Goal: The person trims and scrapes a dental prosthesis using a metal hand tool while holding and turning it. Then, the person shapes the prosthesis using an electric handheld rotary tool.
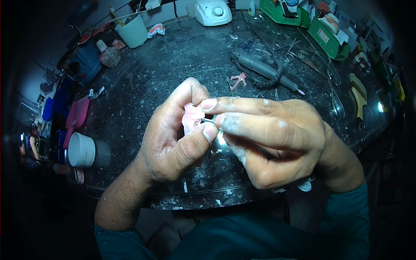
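Near the middle of the view, my left hand (pixel 171 143) pinches a small, irregular pink piece (pixel 191 116) with a bit of wire on it, between thumb and curled forefinger. My right hand (pixel 277 134) is closed on a thin metal tool (pixel 207 121), mostly hidden by its fingers, whose end meets the pink piece at its right side. The right fingertips lie right against the left thumb and the piece.
Behind my hands lie a corded grey handpiece (pixel 255 65), a pink scrap (pixel 238 80), scissors (pixel 290 47) and a wooden-handled brush (pixel 359 95). A white control box (pixel 212 11) and green bins (pixel 327 39) line the back. A white tub (pixel 81 149) and pink dustpan (pixel 77 112) are left.
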Demonstrator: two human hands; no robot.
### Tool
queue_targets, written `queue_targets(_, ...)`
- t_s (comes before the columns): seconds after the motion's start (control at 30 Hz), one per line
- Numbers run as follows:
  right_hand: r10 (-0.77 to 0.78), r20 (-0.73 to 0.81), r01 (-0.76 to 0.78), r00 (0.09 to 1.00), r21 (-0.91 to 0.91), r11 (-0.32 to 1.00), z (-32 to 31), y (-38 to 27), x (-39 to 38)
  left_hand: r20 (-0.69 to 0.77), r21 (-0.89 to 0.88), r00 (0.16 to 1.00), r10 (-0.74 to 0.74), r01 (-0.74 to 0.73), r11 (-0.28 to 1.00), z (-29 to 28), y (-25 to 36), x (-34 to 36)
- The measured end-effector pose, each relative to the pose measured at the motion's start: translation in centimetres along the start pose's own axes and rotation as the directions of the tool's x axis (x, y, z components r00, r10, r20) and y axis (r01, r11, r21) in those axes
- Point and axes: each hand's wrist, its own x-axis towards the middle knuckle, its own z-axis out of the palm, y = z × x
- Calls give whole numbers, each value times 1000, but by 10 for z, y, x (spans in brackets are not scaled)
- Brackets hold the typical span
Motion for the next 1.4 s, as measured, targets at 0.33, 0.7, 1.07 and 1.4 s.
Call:
queue_targets(0.33,41,29,-40,999,-45,998,0,-1,-1,-21,-60,997,-67,66,996,3,0,-1)
queue_targets(0.7,252,-28,-242,967,195,950,-4,-8,1,-48,134,992,116,-108,985,2,-7,0)
queue_targets(1.07,218,7,-217,976,-81,973,-27,6,3,-91,301,994,63,-32,953,0,2,4)
queue_targets(1.4,400,0,-393,916,-195,899,-28,7,2,-197,408,912,360,-258,876,3,-11,1)
